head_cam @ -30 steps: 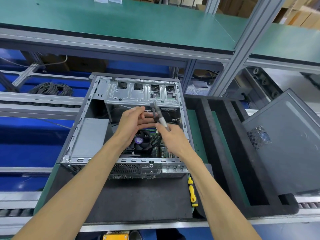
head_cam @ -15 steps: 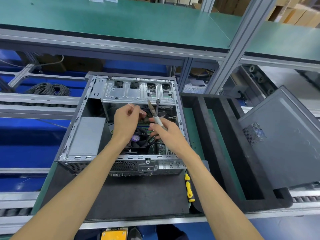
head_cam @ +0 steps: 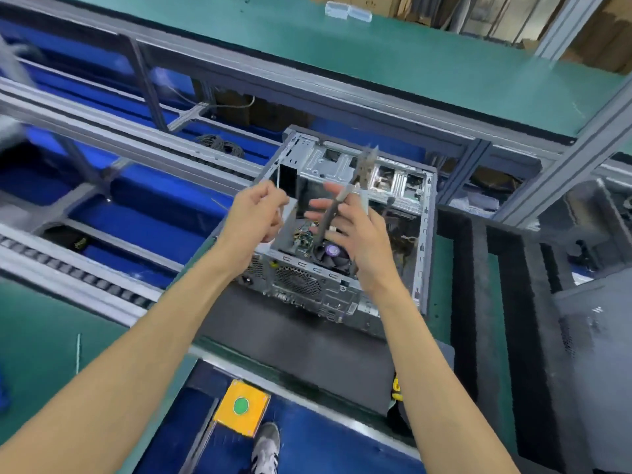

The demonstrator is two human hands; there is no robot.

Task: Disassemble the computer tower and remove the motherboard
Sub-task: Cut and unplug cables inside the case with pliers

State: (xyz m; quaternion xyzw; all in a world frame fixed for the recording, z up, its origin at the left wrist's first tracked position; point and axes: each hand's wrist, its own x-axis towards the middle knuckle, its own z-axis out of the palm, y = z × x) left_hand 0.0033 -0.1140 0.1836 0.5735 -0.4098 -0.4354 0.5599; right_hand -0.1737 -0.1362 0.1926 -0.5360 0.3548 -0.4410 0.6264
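The computer tower lies on its side on the dark mat of the worktop, open face up, so the motherboard inside, with its fan, can be reached from above. Over the opening the right hand grasps pliers, nose up, presumably for snipping ties, while the left hand is curled, seemingly pinching something small that blur hides.

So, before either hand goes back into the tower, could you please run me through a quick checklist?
1. Side of computer tower open, inside reachable: ok.
2. Pliers in right hand: ok, though fingers look loose.
3. Left hand free: cannot tell; fingers curled, blurred.
4. Fan still mounted over the board: not ok for lifting the motherboard.
5. Cables all unplugged: cannot tell.
6. Screwdriver within reach on black mat: ok.
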